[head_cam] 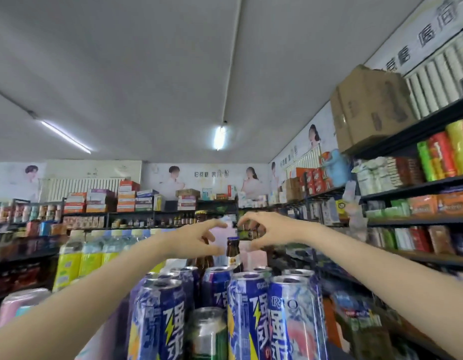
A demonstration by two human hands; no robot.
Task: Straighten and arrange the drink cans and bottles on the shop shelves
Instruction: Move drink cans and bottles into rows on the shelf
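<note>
Blue drink cans (248,315) stand packed at the shelf's near edge, a green can (207,333) low between them. Behind them rises a brown bottle (233,255) with a blue cap. Both arms reach over the cans: the left hand (196,240) and right hand (264,232) hover either side of the bottle, fingers loosely curved and spread, gripping nothing visible. Pink packs (222,236) stand behind.

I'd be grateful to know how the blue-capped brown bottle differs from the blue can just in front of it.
The brown bottle is glass-dark with a narrow neck and a blue cap; the blue can is wide, straight-sided and printed with white characters and a yellow bolt. The bottle stands further back, between both hands; the can is nearer the camera. Both stand upright.
</note>
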